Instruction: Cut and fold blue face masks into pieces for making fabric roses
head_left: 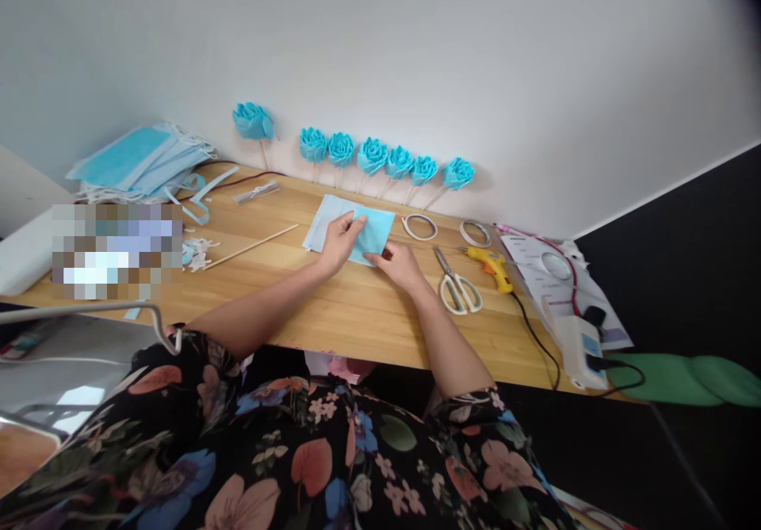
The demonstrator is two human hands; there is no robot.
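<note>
A bright blue sheet of mask fabric (376, 229) lies between my hands in the middle of the table. My left hand (340, 241) is closed on its left side, thumb on top. At the lower right corner, my right hand (398, 264) pinches the same sheet between thumb and fingers. Paler blue sheets (323, 219) lie flat under and to the left of it, partly hidden by my left hand. A thin wooden stick (253, 246) rests on the table to the left, apart from my hands. White-handled scissors (456, 286) lie just right of my right hand.
Several blue fabric roses (372, 156) on sticks lean along the wall. A stack of masks (134, 162) and cut scraps (199, 253) are at left. Rolls of tape (419, 227), a yellow glue gun (491, 267) and a corded power strip (579, 348) are at right.
</note>
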